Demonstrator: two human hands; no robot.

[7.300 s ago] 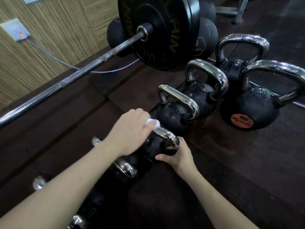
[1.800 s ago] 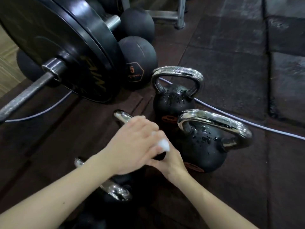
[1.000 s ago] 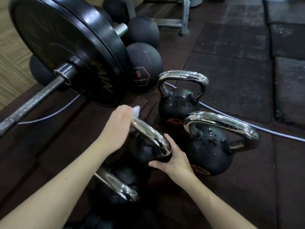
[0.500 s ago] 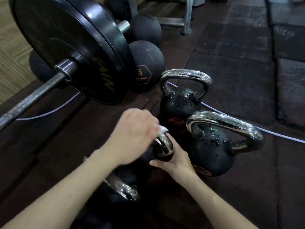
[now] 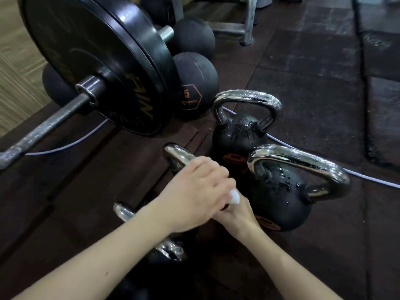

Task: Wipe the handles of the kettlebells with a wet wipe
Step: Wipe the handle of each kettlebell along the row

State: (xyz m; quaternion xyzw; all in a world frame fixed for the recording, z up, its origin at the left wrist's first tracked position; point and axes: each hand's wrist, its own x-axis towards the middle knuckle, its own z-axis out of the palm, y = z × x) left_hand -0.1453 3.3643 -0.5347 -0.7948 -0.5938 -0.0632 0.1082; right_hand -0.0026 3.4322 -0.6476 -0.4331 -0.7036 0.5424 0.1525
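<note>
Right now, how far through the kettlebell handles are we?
Looks done: the nearest kettlebell handle, under the left forearm, is bare. In hand: the left hand rubs the wet wipe along the middle handle while the right hand steadies that bell. Left: two far handles, beaded with droplets, untouched.

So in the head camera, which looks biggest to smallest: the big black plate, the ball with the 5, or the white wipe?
1. Weight plate, though it's nearest the camera.
2. Ball marked 5.
3. Wet wipe, mostly hidden in the left hand.
</note>
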